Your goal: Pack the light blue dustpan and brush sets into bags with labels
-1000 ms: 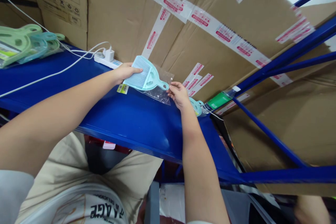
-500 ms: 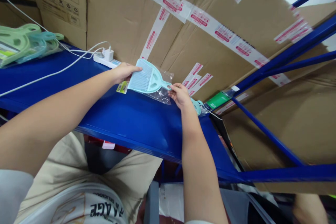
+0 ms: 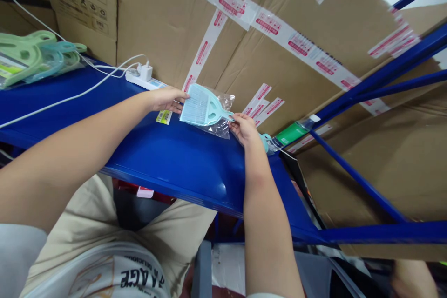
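Note:
A light blue dustpan and brush set (image 3: 198,106) is held above the shelf, its pale bristles facing up and its handle to the right. My left hand (image 3: 169,99) is at its left edge, the thumb on the rim and the other fingers partly behind it. With closed fingers my right hand (image 3: 243,126) pinches the handle end. Behind and below the set lies a crumpled clear plastic bag (image 3: 223,129), close to my right fingers. A yellow-and-white label (image 3: 164,117) shows just under my left hand.
On the blue shelf (image 3: 167,158), bagged green and blue dustpan sets (image 3: 26,58) lie at left. A white power strip (image 3: 138,79) with cables sits behind. A green-labelled bottle (image 3: 293,133) and another blue handle (image 3: 266,140) are at right. Cardboard (image 3: 167,18) walls the back.
The dustpan and brush set has shifted slightly right and down, with my right hand moving along. My left thumb has slid from over the bristles to the set's left edge.

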### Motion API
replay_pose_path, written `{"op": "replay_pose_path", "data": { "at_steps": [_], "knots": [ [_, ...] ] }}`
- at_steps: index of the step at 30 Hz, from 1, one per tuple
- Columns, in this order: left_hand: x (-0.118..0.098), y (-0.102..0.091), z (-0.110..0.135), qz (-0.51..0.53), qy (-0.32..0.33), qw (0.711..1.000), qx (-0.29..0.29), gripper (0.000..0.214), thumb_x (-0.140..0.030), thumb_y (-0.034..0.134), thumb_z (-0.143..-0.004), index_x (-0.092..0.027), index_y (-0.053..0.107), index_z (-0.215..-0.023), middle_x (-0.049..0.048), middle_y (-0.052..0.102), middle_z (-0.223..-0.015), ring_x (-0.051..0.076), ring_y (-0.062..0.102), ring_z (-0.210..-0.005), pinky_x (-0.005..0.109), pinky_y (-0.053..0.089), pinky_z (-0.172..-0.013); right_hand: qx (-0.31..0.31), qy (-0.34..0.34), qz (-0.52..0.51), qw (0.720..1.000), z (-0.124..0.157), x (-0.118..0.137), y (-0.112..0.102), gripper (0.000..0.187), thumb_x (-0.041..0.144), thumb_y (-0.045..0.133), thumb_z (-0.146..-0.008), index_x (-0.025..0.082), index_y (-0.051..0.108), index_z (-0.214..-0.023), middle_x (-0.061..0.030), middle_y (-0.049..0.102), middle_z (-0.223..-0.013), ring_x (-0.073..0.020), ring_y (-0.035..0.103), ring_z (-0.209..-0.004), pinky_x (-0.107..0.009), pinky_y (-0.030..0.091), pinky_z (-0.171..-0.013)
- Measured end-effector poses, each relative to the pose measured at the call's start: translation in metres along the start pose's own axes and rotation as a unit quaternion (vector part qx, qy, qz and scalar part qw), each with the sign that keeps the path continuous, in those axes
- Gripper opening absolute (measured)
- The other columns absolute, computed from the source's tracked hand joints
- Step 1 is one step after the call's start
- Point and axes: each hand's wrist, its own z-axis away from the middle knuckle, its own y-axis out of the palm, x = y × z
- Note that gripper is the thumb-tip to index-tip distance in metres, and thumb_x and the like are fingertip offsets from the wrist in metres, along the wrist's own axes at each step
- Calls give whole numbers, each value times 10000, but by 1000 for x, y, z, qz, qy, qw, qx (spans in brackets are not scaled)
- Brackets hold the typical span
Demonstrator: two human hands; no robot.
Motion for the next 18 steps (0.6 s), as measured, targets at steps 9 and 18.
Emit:
{"op": "replay_pose_path", "data": {
  "at_steps": [9, 18],
  "knots": [
    [-1, -32, -12, -376, 63, 915, -130, 196, -361, 787, -646, -205, 772, -762, 115, 768, -828, 347, 729, -1012, 369, 528, -910, -54, 50, 12, 997, 16, 14, 5, 255, -5, 619, -783, 219, 524, -707, 41, 604, -549, -104, 590, -482, -191, 503, -466],
    [4, -20, -11, -681, -38, 727, -78, 776, -609, 604, -793, -187, 599, -1443, 140, 635, -1444, 364, 589, -1310, 355, 461, -1035, -48, 121, 128, 983, 28, 16, 10, 272, -21, 530, -887, 196, 524, -724, 31, 569, -533, -92, 585, -468, -162, 476, -472]
  ]
}}
